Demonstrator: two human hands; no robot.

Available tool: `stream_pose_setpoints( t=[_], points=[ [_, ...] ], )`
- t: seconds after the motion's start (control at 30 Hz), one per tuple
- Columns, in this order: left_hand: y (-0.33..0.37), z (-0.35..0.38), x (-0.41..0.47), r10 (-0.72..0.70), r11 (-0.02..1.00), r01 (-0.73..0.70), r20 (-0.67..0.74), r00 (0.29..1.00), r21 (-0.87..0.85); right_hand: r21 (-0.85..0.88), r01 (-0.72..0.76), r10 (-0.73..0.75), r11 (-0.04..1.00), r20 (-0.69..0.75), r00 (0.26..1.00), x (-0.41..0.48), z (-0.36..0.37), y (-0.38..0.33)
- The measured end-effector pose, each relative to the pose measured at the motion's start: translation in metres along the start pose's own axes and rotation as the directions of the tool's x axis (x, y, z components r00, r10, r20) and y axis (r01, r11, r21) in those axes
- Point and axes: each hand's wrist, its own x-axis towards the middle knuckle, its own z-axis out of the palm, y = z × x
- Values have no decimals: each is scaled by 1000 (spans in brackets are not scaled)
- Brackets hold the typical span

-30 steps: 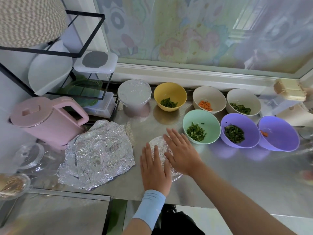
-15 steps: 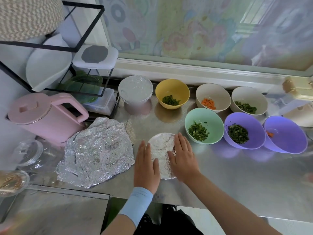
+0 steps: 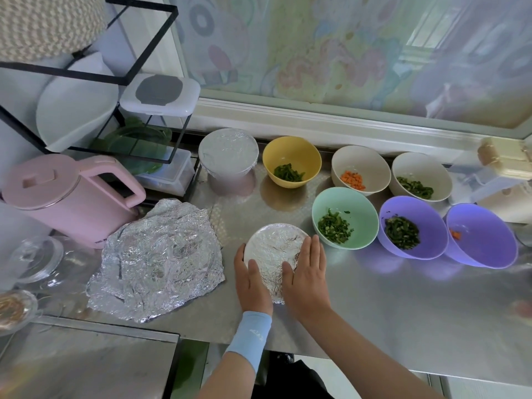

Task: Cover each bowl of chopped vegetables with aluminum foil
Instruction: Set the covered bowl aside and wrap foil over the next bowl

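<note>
**A:** Item one, location?
**B:** Foil-covered bowl [image 3: 273,251], on the steel counter [image 3: 374,312] near its front edge, between the loose foil sheets [image 3: 161,260] and the mint bowl [image 3: 345,217].
**A:** Hands?
**B:** Left hand [image 3: 253,283] curled round the left rim, thumb on top. Right hand [image 3: 308,275] pressed near-flat against the right rim.
**A:** Handling?
**B:** Judged light, with thin foil that would dent easily. Best taken by the walls under the rim, not the top.
**A:** Clearance?
**B:** Mint bowl was just beside. Open counter lay front right.
</note>
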Motion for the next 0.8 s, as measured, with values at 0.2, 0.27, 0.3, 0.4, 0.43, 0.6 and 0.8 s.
stream_pose_setpoints(
  t=[0.2,0.27,0.3,0.4,0.43,0.6,0.8],
  points=[
    [10,-18,24,446,513,-560,356,822,651,-283,286,-293,916,18,956,19,-21,1],
    [23,-7,38,379,339,-685,574,726,644,-304,420,-414,855,86,906,36,-25,2],
    [25,-1,46,320,272,-717,642,697,642,-306,448,-435,840,114,893,44,-25,4],
    [19,5,64,224,107,-751,720,657,652,-270,458,-424,847,175,889,56,-24,11],
    [16,4,66,227,75,-758,729,646,648,-260,465,-435,846,168,885,57,-23,14],
    [17,2,68,282,97,-786,740,610,611,-175,471,-456,864,122,882,54,-19,19],
    [24,-12,72,310,626,-623,583,751,470,75,290,-292,954,15,956,48,-19,21]
  ],
)
